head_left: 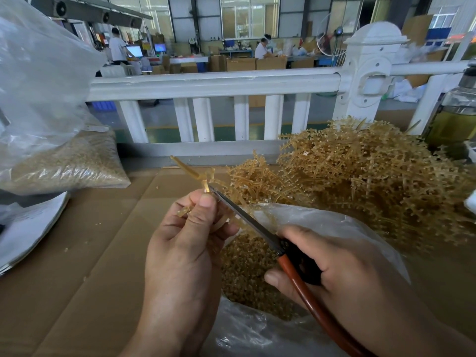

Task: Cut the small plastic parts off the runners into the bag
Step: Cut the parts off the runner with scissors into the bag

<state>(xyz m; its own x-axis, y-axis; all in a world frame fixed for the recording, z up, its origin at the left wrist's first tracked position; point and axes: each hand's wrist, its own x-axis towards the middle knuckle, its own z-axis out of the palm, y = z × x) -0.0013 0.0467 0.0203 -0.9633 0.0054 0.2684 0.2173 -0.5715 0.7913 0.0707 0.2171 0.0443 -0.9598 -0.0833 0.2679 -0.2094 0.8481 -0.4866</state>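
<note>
My left hand (188, 243) pinches a thin amber plastic runner (192, 171) between thumb and fingers, its stem pointing up and left. My right hand (332, 269) grips scissors (247, 217) with red-and-black handles. The blade tips meet the runner just above my left thumb. Below both hands lies an open clear plastic bag (342, 222) holding several small amber cut parts (247, 274). A big tangled heap of uncut runners (373, 181) sits behind the bag on the right.
Brown cardboard (85, 253) covers the work surface. A filled clear bag of parts (67, 163) sits at the left, white sheets (28, 228) below it. A white railing (219, 83) runs across the back, a glass jar (456, 119) at far right. People work at distant benches.
</note>
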